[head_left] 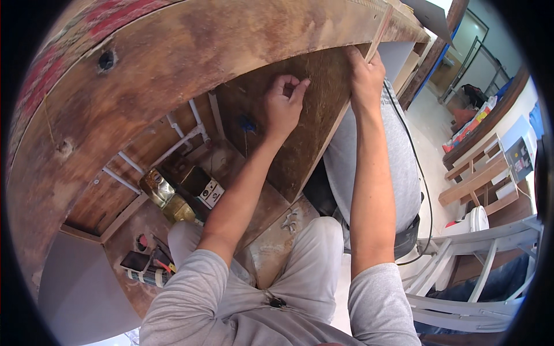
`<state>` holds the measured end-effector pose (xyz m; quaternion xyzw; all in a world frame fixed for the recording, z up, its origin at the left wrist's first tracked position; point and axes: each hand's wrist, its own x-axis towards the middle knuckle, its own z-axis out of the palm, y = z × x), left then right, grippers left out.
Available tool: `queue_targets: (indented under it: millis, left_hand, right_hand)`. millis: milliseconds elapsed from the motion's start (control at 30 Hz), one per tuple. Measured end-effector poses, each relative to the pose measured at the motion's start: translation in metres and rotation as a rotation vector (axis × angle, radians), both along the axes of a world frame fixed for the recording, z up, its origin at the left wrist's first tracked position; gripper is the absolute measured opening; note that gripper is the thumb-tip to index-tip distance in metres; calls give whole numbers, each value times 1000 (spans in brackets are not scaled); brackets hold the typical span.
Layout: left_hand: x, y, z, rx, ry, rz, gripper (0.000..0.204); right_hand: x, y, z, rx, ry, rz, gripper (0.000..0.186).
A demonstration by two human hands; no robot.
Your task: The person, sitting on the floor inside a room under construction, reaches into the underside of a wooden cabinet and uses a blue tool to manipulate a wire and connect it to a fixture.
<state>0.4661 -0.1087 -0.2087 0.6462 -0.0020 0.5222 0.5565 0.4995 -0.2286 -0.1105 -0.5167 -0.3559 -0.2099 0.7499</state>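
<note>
My left hand (283, 109) is raised before a dark brown wooden panel (317, 109), its thumb and forefinger drawn together in a pinch. Whatever is between those fingertips is too small to make out. At the panel's upper front corner, my right hand (367, 81) grips a thin wooden strip (381, 32) that runs up across the counter's edge. Some of its fingers are hidden by the wood. Above both hands curves the stained plywood underside of a counter (173, 69).
White pipes (182, 141) line the cabinet's back. Open metal tins (167, 196), a white-faced box (210, 191) and tools (164, 259) lie left of my knees. Grey cloth (369, 161), perhaps another person's trouser leg, shows beyond the panel. A ladder (487, 271) and white bucket (478, 219) are at right.
</note>
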Motion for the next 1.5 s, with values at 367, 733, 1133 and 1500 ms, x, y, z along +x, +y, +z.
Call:
queue_targets:
  millis: [367,733,1133,1500]
  left_hand:
    - [-8,-23,-24,467,-181,200,4]
    - [-7,-21,-14,352,-234,168,8]
    - [-3,-12,9,158,-94,160,13]
    - [4,36,8,-156,266,-49,22]
  right_hand:
    - [-5,0,3,-32,-2,-51,29]
    - [-3,-2,3,-20,1,-49,30]
    - [-4,-1,1,-3,15,-29,28]
    - [-2,-2,-2,-3,-4,-75,28]
